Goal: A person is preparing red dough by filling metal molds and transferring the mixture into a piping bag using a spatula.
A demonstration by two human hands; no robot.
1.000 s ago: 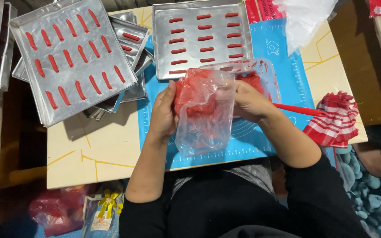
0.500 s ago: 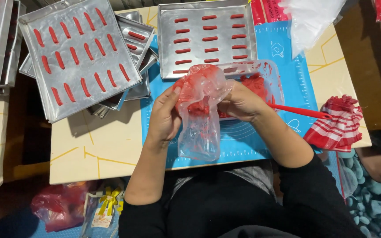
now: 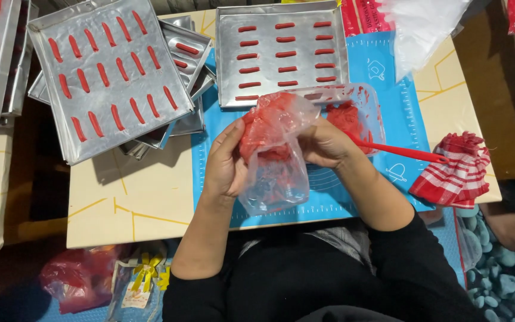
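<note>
A clear plastic piping bag smeared with red batter hangs between my hands over the blue mat. My left hand grips its left side and my right hand holds its right side near the folded-over top. Right behind the bag stands a clear bowl with red batter, a red spatula resting in it with its handle pointing right. A metal tray with rows of piped red strips lies beyond the bowl.
A second tray of red strips leans on stacked trays at the left. A red-and-white checked cloth lies at the table's right edge. Clear plastic bags sit at the back right. Bags lie on the floor at bottom left.
The bag's top has been gathered and folded further down, and both hands have shifted slightly along it. The bowl and trays have not moved.
</note>
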